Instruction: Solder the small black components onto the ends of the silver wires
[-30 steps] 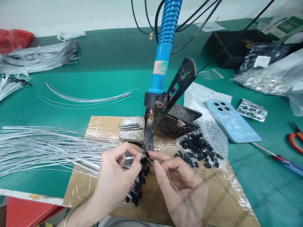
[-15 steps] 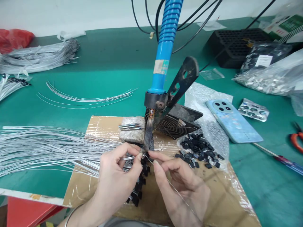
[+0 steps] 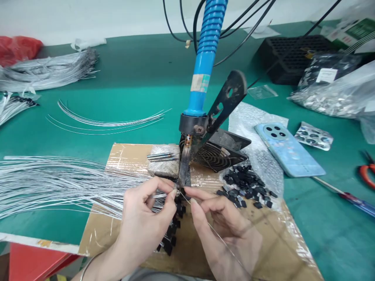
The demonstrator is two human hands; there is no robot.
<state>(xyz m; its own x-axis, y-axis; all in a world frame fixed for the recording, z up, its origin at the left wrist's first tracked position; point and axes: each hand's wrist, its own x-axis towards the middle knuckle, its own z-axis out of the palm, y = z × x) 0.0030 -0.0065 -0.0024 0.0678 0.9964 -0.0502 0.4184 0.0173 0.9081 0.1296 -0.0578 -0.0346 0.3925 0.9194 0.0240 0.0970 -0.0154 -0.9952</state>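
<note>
A blue-handled soldering iron [image 3: 201,78] points down in a black clamp, its metal tip just above my fingertips. My left hand [image 3: 149,218] pinches a small part at the tip; the part is too small to make out. Thumb and forefinger of my right hand [image 3: 222,230] are pressed round a thin wire [image 3: 224,242] that runs from the tip down across the palm. Beside my left hand lies a bundle of silvery wires [image 3: 73,187]. Their ends carry black pieces [image 3: 168,244] below the tip, partly behind my left hand.
Cardboard [image 3: 99,230] lies under the work. A black fan [image 3: 218,154] stands behind the tip, and loose black pieces [image 3: 249,183] are heaped on the right. Further right are a blue phone [image 3: 295,156], a screwdriver [image 3: 357,201] and orange-handled pliers [image 3: 367,171]. More wires [image 3: 49,70] lie back left.
My right hand has shifted very slightly to the right, still pinching the wire. My left hand has barely moved. The soldering iron appears a touch further right.
</note>
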